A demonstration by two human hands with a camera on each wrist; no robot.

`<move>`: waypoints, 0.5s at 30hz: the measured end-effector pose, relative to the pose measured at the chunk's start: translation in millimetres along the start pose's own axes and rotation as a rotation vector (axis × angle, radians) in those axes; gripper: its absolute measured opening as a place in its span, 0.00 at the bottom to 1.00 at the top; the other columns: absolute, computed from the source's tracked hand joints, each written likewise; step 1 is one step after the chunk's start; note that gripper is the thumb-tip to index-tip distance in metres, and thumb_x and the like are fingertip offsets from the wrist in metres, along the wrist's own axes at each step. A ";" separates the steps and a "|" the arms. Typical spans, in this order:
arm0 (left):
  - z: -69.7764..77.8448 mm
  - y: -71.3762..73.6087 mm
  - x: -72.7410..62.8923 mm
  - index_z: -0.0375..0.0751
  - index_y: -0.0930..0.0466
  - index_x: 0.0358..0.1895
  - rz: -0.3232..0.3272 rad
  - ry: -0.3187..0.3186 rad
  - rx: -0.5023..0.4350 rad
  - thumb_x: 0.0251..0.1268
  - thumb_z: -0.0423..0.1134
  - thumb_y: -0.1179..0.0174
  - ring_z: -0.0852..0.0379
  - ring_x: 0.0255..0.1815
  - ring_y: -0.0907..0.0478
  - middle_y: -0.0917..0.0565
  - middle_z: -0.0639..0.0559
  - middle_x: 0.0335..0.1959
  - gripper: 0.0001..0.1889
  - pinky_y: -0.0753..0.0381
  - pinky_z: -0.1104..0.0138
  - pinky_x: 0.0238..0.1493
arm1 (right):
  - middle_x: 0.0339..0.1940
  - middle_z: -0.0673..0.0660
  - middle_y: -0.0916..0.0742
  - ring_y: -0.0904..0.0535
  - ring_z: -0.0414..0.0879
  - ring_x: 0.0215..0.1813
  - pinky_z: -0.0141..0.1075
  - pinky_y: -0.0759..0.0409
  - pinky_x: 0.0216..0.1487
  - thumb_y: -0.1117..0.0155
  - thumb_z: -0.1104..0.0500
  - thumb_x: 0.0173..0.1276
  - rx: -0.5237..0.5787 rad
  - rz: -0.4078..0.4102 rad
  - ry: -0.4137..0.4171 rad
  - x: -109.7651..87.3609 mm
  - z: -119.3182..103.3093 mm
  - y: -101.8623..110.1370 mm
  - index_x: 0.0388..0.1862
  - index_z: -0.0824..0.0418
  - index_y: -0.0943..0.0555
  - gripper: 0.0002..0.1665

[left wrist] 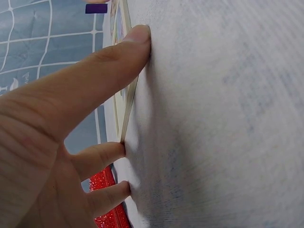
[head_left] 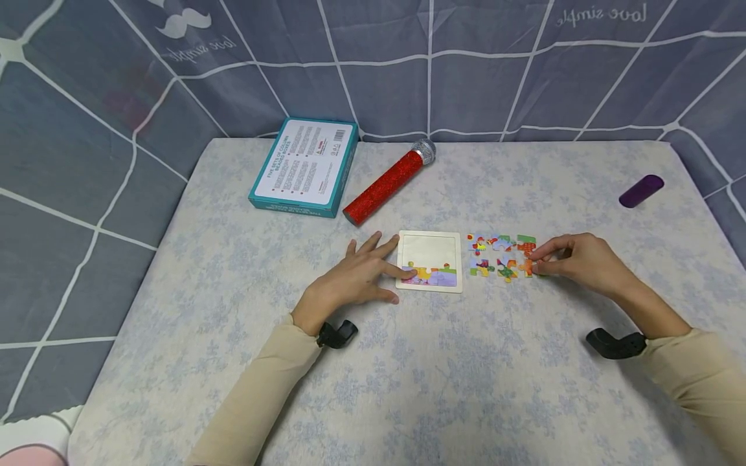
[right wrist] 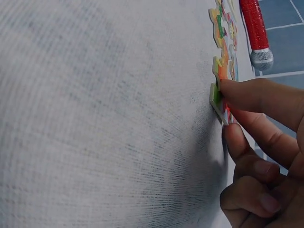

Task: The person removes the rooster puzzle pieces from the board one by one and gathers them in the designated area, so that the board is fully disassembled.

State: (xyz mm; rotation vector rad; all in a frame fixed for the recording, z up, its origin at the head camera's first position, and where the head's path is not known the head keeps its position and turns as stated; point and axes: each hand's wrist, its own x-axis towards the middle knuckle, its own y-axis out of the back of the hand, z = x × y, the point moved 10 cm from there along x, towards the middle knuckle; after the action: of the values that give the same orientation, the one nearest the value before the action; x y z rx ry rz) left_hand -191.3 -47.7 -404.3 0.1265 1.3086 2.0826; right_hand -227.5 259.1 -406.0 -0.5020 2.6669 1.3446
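The left hand [head_left: 361, 275] was spread widely and gripped nothing, with one finger over the joined pieces [head_left: 445, 278] in the tray [head_left: 430, 249]. The right hand [head_left: 591, 262] pinched one piece [right wrist: 216, 97] between thumb and finger, at the right end of the loose pieces [head_left: 504, 244], which lay just beside the tray.

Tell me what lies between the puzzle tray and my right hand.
In the head view, loose puzzle pieces lie there in two rows, between the puzzle tray and your right hand.
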 end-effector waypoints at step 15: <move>1.1 -0.8 0.8 0.58 0.21 0.63 -0.005 -0.013 0.024 0.54 0.48 0.27 0.37 0.79 0.62 0.50 0.43 0.79 0.29 0.64 0.34 0.70 | 0.26 0.55 0.18 0.30 0.43 0.22 0.35 0.33 0.22 0.30 0.47 0.65 0.044 0.065 0.073 0.7 -41.5 0.3 0.42 0.57 0.13 0.15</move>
State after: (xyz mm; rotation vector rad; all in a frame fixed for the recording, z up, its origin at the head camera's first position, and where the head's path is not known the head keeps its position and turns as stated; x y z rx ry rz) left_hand -191.1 -46.2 -404.6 0.1469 1.3250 2.0586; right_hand -226.3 225.9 -381.0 -0.4718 2.7880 1.3055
